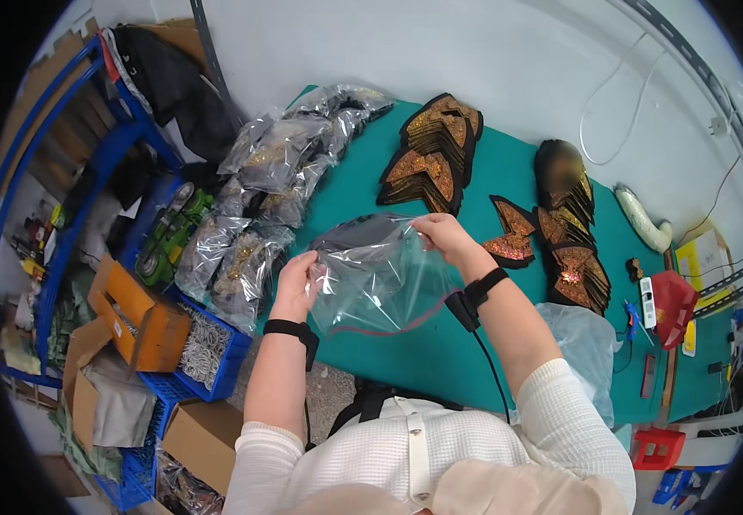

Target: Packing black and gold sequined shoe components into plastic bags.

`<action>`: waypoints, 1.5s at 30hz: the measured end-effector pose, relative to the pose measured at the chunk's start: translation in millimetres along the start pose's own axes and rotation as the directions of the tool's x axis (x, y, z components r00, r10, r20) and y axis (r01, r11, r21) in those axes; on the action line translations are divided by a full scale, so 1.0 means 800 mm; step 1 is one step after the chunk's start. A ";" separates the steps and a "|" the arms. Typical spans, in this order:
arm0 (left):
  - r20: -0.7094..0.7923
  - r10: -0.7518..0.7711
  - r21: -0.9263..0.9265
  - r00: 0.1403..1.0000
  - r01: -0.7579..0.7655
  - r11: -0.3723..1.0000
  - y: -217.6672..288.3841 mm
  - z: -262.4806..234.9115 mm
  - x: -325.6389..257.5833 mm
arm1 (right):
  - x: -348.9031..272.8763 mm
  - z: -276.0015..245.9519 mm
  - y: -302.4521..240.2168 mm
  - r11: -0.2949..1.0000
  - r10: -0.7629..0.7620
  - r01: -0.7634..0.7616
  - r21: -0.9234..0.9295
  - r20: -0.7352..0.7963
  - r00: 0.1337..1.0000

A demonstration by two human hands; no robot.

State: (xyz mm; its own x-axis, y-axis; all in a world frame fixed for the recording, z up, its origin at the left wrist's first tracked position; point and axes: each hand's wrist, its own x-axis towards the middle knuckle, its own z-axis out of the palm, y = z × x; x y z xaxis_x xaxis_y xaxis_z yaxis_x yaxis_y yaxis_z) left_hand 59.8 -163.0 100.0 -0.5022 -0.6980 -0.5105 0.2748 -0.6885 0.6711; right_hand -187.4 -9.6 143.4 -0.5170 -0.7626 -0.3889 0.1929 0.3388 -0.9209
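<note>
Both my hands hold a clear plastic bag (pixel 380 287) with a reddish line along its near edge. My left hand (pixel 297 283) pinches its left side. My right hand (pixel 444 236) grips the far right corner. A dark patch shows through the bag's far part; whether it lies inside or beneath, I cannot tell. Beyond the bag lies an overlapping stack of black-edged, sequined orange-gold pieces (pixel 423 176). To the right of my right hand is a loose sequined piece (pixel 510 232), beside another stack (pixel 577 270).
Filled clear bags (pixel 281 154) are piled along the left of the green table (pixel 350 180). A flattened plastic sheet (pixel 582 352) lies near my right elbow. Farther right are a red tape dispenser-like object (pixel 672 309) and small tools. Blue crates (pixel 230 360) and cardboard boxes (pixel 135 318) stand left.
</note>
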 end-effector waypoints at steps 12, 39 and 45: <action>0.052 -0.340 0.325 0.939 0.306 0.895 -0.133 -0.137 -0.138 | -0.174 -0.039 0.202 0.968 0.243 -0.250 0.008 0.213 0.946; -0.084 -0.162 0.572 0.983 0.181 0.800 -0.104 -0.047 -0.058 | -0.047 -0.003 0.162 0.972 0.213 -0.222 0.075 0.115 0.970; -0.133 -0.387 0.512 0.913 0.397 0.761 -0.110 -0.079 -0.102 | -0.076 -0.031 0.143 0.944 0.329 -0.321 -0.073 0.180 0.927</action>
State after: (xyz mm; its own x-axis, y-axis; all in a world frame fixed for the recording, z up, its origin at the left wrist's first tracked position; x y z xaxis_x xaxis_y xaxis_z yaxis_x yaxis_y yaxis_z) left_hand 128.5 -57.8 49.2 -0.4557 -0.3968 -0.7968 -0.4105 -0.7006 0.5837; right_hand -154.9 89.2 62.3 -0.2661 -0.6948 -0.6682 0.2873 0.6045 -0.7430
